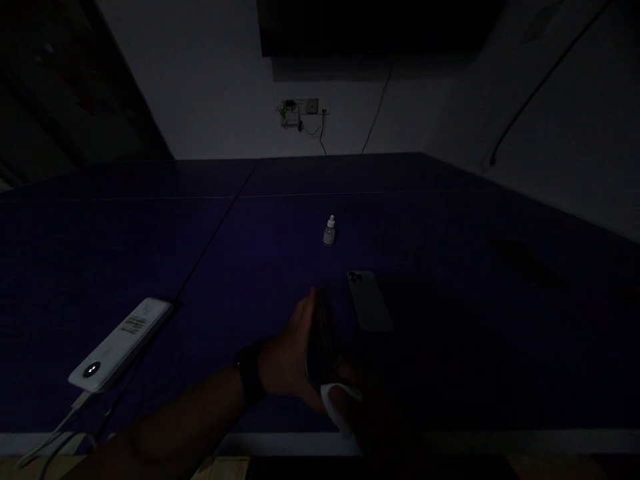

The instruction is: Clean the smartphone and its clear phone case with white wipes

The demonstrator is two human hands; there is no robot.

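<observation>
The left hand (287, 363) gripped a dark flat object (319, 353), apparently a phone, edge-up just beside the pale phone (370, 301) on the blue tabletop (240, 267); the right hand (361, 408) pinched a white cloth (335, 415) against its near end.

I see power bank (120, 345) on tabletop (250, 253), left of left hand (289, 352); smartphone (371, 303) just right of that hand; dropper bottle (329, 235) upright behind smartphone, slightly left; wall sockets (306, 107) beyond tabletop, below wall-mounted TV (375, 27).
</observation>
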